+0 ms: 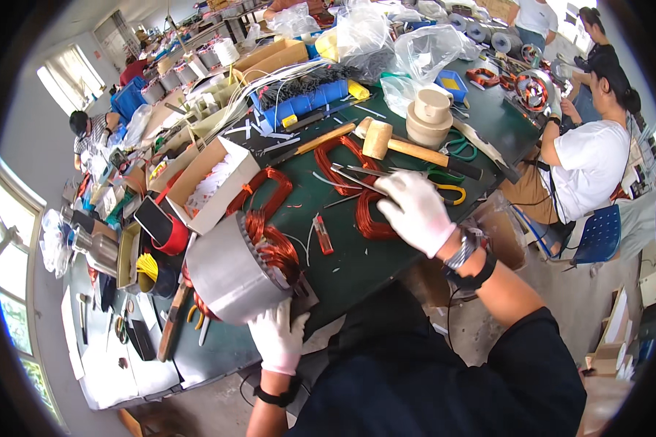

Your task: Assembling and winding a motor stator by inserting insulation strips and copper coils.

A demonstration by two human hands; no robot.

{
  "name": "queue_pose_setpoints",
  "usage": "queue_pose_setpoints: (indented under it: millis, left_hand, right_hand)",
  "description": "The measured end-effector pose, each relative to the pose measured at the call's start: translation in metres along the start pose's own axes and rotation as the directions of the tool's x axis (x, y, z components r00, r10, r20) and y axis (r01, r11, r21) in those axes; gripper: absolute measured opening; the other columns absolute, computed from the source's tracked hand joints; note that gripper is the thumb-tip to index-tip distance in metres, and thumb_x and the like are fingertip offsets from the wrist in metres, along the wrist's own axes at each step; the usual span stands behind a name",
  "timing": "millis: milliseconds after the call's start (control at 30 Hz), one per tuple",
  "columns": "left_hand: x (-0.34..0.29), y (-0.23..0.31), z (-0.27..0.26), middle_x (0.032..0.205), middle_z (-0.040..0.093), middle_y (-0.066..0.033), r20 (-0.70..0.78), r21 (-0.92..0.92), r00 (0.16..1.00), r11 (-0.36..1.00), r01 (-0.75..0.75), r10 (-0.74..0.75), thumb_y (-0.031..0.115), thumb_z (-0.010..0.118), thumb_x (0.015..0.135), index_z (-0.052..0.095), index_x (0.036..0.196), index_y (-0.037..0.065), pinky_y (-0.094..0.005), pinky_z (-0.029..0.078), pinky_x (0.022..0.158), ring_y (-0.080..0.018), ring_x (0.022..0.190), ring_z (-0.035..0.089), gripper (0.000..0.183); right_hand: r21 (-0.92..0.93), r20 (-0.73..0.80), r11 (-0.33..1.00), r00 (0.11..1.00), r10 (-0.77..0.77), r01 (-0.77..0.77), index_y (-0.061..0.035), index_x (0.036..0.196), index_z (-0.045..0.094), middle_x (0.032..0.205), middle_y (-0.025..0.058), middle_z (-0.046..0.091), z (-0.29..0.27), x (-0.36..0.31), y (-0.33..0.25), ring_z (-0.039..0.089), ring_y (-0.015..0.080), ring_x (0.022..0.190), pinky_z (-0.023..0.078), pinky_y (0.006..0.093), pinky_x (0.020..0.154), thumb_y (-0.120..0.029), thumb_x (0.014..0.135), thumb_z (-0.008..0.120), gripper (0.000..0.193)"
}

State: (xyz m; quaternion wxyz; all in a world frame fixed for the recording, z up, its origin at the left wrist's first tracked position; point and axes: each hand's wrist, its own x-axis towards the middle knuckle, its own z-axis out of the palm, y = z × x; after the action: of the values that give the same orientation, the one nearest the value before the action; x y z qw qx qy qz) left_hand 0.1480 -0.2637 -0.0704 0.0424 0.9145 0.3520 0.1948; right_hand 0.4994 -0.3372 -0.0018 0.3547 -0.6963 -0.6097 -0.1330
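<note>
A grey cylindrical motor stator [233, 273] lies on its side on the table, copper windings [273, 251] bulging from its open end. My left hand [278, 339], in a white glove, rests against its lower edge, fingers stretched out. Further right, my gloved right hand [418, 211] is closed over the middle of a pair of scissors; their blades [357, 176] point left and a yellow handle loop [455, 194] shows beyond the hand. Under the blades lie red-brown copper wire coils [372, 222]. A red utility knife [322, 234] sits between my hands.
A wooden mallet [423, 151] and green-handled scissors [462, 146] lie beyond my right hand. Behind the stator stands a white box [211, 182] of paper pieces. Pliers and hand tools lie at left. A blue tray [306, 102] is farther back. A co-worker [590, 160] sits at right.
</note>
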Motion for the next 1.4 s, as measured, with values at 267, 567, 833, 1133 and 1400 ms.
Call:
queue_pose_setpoints:
  millis: [267,567,833,1133,1400]
  left_hand:
    - [-0.016,-0.074,-0.099,0.098,0.067,-0.0077,-0.115,-0.63,0.885,0.722,0.286,-0.45,0.027,0.041,0.107,0.062,0.118,-0.003,-0.0351,0.052,0.088,-0.0188,0.092,0.063,0.038]
    - [0.092,-0.066,-0.118,0.141,0.062,-0.0111,0.57,-0.822,0.669,-0.327,0.467,-0.478,0.039,0.056,0.107,0.049,0.15,0.003,-0.0355,0.048,0.11,-0.0244,0.128,0.062,0.056]
    - [0.004,-0.099,-0.058,0.15,0.052,-0.0189,-0.367,-0.224,0.863,0.934,0.279,-0.346,0.022,0.053,0.105,0.041,0.152,-0.007,-0.0417,0.048,0.11,-0.0322,0.13,0.058,0.056]
    - [-0.014,-0.087,-0.036,0.155,0.043,-0.026,-0.469,-0.353,0.806,0.913,0.204,-0.361,0.049,0.035,0.108,0.03,0.156,-0.008,-0.0456,0.035,0.12,-0.0347,0.145,0.043,0.074]
    - [0.069,-0.034,-0.108,0.132,0.062,-0.0132,0.122,-0.874,0.663,0.237,0.425,-0.739,0.048,0.055,0.108,0.055,0.139,-0.006,-0.038,0.044,0.11,-0.0194,0.126,0.057,0.062]
  right_hand:
    - [0.242,0.098,0.969,0.995,0.022,-0.046,-0.0088,0.105,0.069,0.095,0.0067,0.066,0.042,-0.064,-0.03,0.064,0.0294,0.086,0.053,0.0429,0.077,-0.012,0.086,0.074,0.02]
    - [0.108,0.133,0.993,0.989,-0.062,0.048,-0.0115,0.09,0.067,0.082,0.0029,0.061,0.063,-0.073,-0.023,0.061,0.0255,0.075,0.049,0.0404,0.068,-0.017,0.086,0.072,0.009]
    - [0.099,0.194,0.994,0.978,-0.071,0.052,-0.0117,0.094,0.068,0.082,0.0014,0.061,0.062,-0.071,-0.023,0.061,0.0242,0.074,0.048,0.0395,0.066,-0.018,0.085,0.074,0.012]
    - [0.118,0.156,0.991,0.985,-0.073,0.055,-0.0108,0.094,0.067,0.081,0.0013,0.061,0.059,-0.072,-0.017,0.061,0.0235,0.074,0.048,0.0384,0.066,-0.019,0.085,0.074,0.014]
    - [0.11,0.11,0.992,0.991,-0.073,0.061,-0.0114,0.092,0.067,0.081,0.0013,0.061,0.062,-0.074,-0.018,0.061,0.0236,0.075,0.048,0.0391,0.067,-0.02,0.086,0.074,0.013]
